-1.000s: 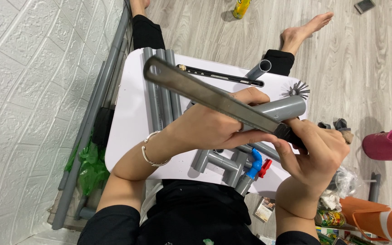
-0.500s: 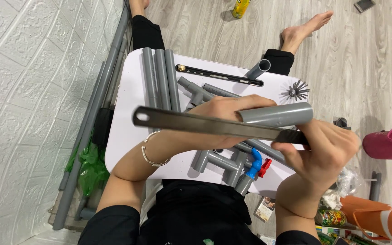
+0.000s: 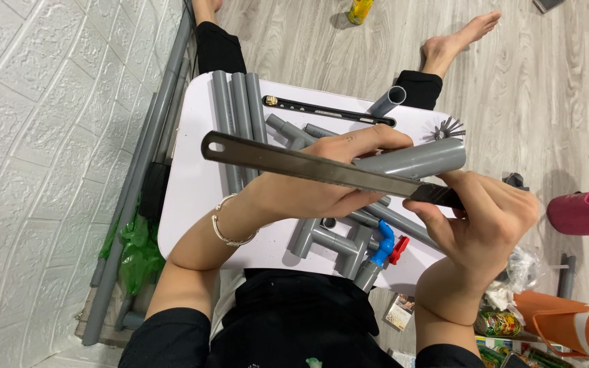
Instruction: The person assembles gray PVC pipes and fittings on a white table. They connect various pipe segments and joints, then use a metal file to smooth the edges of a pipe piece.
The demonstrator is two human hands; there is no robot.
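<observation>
Pipe, grey plastic, short length (image 3: 414,161): held level above the small white table (image 3: 185,204), gripped by our left hand (image 3: 315,184), its open end jutting out to the right.

White table, low, set over our lap: carries three long grey pipes (image 3: 236,116) laid side by side at its left, a black rod with a brass tip (image 3: 328,110) near the far edge, one angled pipe stub (image 3: 386,101), and a small radial wire brush (image 3: 448,128).

Saw blade, long flat steel with a hole at its far end (image 3: 294,162): lies across the held pipe and over our left fingers; its dark handle end sits clenched in our right hand (image 3: 475,218).

Pipe assembly, grey tees and elbows (image 3: 332,242), with a blue and red valve (image 3: 384,247): rests on the near edge of the table, below the hands.

Long pipes along the white brick wall (image 3: 138,184); pink slipper (image 3: 584,208) and orange container (image 3: 570,326) on the wooden floor to the right.

Risk, as we judge it: the blade passes just beside our left fingers, so a skid off the round, unsupported pipe could cut them; the pipe, held in air, may twist in the grip.
</observation>
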